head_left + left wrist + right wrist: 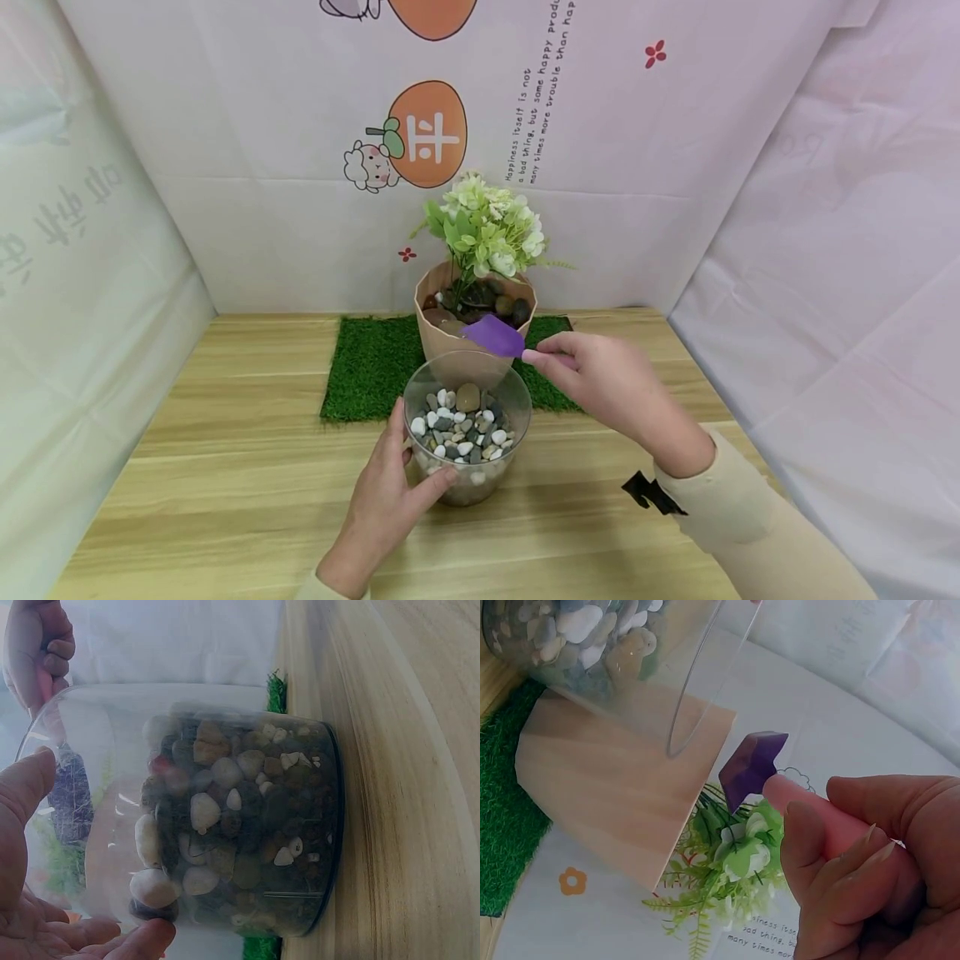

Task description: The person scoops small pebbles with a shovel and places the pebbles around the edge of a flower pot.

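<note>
A small shovel with a purple blade [495, 335] is in my right hand [611, 379], which grips its pink handle [821, 821]. The blade is tilted over the near rim of a peach flowerpot [437, 340], which has large dark stones and an artificial plant [491, 225] with white-green blossoms. In front of the pot stands a clear round container [467, 493], part full of white, grey and brown pebbles [465, 427]. My left hand [386, 487] holds it at its left side, thumb across the front and fingers along the wall.
Under the pot lies a green artificial grass mat [371, 367] on the wood-grain table [217, 467]. Behind it hangs a white printed cloth [600, 208], with pale cloth at both sides. A black strap [652, 493] sticks out from the right sleeve [720, 492].
</note>
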The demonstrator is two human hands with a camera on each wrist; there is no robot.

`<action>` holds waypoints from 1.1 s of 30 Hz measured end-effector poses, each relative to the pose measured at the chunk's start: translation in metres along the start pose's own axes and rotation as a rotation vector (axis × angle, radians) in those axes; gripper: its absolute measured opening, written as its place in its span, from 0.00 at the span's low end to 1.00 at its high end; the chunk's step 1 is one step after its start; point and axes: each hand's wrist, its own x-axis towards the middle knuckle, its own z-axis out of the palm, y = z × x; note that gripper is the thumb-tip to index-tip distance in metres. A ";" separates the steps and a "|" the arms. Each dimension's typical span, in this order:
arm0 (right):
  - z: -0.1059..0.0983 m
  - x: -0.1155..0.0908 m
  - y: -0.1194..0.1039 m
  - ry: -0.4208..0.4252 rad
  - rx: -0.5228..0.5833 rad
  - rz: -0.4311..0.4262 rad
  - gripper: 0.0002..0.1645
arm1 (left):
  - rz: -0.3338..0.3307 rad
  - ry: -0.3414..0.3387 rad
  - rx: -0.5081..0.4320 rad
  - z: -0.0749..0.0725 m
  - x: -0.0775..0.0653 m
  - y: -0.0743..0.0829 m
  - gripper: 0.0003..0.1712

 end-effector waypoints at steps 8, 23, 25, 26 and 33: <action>0.002 -0.005 -0.006 -0.009 -0.003 -0.053 0.17 | 0.002 -0.001 -0.006 0.000 0.000 0.000 0.68; -0.001 -0.015 -0.015 -0.074 -0.035 -0.084 0.13 | 0.007 -0.003 -0.013 0.000 0.001 0.000 0.68; 0.000 -0.015 -0.015 -0.091 -0.042 -0.080 0.13 | 0.007 -0.003 -0.014 0.000 0.000 0.000 0.68; 0.001 -0.016 -0.015 -0.099 -0.045 -0.082 0.13 | 0.007 -0.003 -0.015 0.000 0.000 0.000 0.68; 0.005 -0.016 -0.014 -0.158 -0.073 -0.092 0.12 | 0.000 -0.003 -0.015 0.000 0.000 0.000 0.68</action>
